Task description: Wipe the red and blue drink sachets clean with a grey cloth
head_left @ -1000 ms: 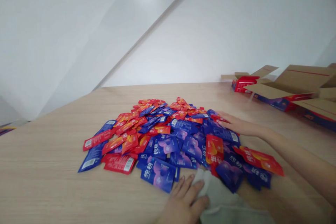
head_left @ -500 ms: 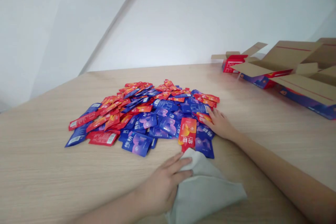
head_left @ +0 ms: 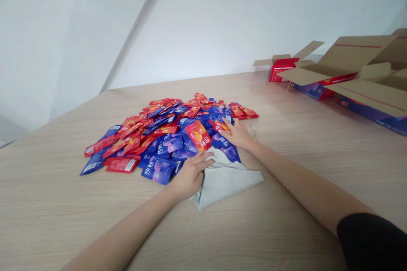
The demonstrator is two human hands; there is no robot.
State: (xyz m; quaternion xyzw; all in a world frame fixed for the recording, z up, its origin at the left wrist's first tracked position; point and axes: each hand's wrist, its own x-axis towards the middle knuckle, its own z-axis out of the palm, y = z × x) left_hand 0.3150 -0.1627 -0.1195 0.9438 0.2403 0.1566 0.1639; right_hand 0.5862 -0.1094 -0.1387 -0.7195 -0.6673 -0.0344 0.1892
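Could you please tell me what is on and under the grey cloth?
The left hand has its fingers on the grey cloth. Below it is the wood-grained table, beside red and blue sachets; whether any of them lie beneath is hidden.

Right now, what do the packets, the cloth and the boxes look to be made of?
Packets: probably plastic or foil film with a slight sheen; they look thin and bend a little, though the exact film can't be told.
Cloth: likely matte fabric, judging by its soft, limp folds.
Boxes: apparently cardboard, dull brown inside with stiff creased flaps, printed red and blue outside.
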